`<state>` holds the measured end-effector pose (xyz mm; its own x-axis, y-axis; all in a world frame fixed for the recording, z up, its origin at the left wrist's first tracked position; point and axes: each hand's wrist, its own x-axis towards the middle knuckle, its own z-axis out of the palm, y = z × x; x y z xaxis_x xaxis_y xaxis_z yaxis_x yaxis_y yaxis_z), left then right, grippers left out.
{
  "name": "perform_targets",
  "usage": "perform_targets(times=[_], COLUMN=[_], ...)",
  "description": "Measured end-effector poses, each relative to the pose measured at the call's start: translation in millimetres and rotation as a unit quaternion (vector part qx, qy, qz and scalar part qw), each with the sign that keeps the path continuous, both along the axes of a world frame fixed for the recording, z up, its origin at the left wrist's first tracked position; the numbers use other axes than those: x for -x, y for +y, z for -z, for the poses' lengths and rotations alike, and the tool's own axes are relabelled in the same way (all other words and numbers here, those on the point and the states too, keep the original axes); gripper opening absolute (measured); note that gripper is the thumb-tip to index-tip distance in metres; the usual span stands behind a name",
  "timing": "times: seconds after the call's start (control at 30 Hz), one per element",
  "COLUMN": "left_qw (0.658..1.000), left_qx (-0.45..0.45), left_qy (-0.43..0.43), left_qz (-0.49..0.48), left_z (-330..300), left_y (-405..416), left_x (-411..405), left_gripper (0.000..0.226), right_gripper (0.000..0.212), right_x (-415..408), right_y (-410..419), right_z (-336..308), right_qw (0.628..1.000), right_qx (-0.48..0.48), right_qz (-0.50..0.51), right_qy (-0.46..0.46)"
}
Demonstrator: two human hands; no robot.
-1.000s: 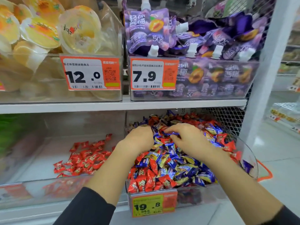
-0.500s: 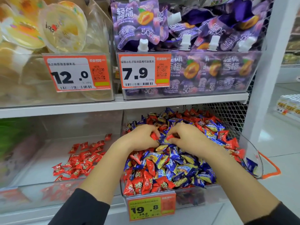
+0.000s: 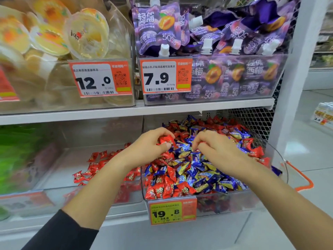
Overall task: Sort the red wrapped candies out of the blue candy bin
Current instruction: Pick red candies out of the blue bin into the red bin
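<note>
Over the mixed bin [image 3: 277, 156], the left hand [image 3: 147, 150] is pinching red candies [image 3: 166, 139]; the right hand [image 3: 216, 150] is curling onto another, grip unclear. Picking is under way; next they likely need carrying to the red pile [image 3: 93, 165].

You have one view only, a wide-angle camera on your head. It faces forward and slightly down at the lower shelf [image 3: 162, 110], close enough that the candy bin [image 3: 212, 197] sits at arm's reach. Both forearms enter from the bottom edge. Frame edges bow and blur.
</note>
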<state>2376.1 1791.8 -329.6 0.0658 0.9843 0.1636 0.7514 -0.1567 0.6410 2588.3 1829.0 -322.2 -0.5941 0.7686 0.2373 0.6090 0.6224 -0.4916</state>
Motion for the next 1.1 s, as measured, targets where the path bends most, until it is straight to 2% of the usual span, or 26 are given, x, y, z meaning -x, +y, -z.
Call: perform_targets(times=[0.07, 0.13, 0.2, 0.27, 0.4, 0.63, 0.77, 0.87, 0.97, 1.03, 1.1], left_qw=[1.0, 0.999, 0.997, 0.991, 0.972, 0.963, 0.957, 0.954, 0.947, 0.937, 0.923], left_qx=[-0.019, -0.037, -0.047, -0.055, -0.063, -0.08, -0.075, -0.033, 0.01, 0.035, 0.037], left_qy=[-0.002, 0.021, 0.053, 0.111, 0.222, 0.254, 0.279, 0.297, 0.32, 0.347, 0.381], left_qz=[-0.02, -0.03, -0.036, -0.045, -0.042, -0.031, -0.037, -0.019, -0.005, -0.015, -0.025], left_z=[1, 0, -2, -2, 5, -1, -2, -4, -3, 1, 5], left_y=[-8, -14, -18, -21, -22, -24, -24, -22, -20, -17, -15], left_x=[2, 3, 3, 0, -7, -7, -9, -10, -10, -12, -16], left_gripper=[0.018, 0.017, 0.016, 0.018, 0.021, 0.023, 0.028, 0.039, 0.05, 0.05, 0.041], right_gripper=[0.017, 0.033, 0.04, 0.037, 0.029, 0.019, 0.018, 0.02, 0.045, 0.054, 0.051], right_x=[3, 7, 11, 13, 13, 12, 16, 22, 30, 34, 35], right_y=[-10, -19, -27, -29, -24, -22, -23, -26, -25, -23, -21], right_z=[11, 21, 25, 26, 28, 32, 30, 29, 37, 42, 45], right_qw=[0.998, 0.993, 0.983, 0.974, 0.981, 0.987, 0.991, 0.994, 0.988, 0.982, 0.98], right_qx=[0.002, -0.019, -0.048, -0.067, -0.052, -0.129, -0.121, -0.083, -0.054, -0.063, -0.072], right_qz=[-0.025, -0.052, -0.081, -0.085, -0.065, 0.013, 0.018, -0.016, -0.038, -0.042, -0.04], right_qy=[-0.049, -0.103, -0.158, -0.197, -0.173, -0.09, -0.048, -0.067, -0.138, -0.174, -0.182])
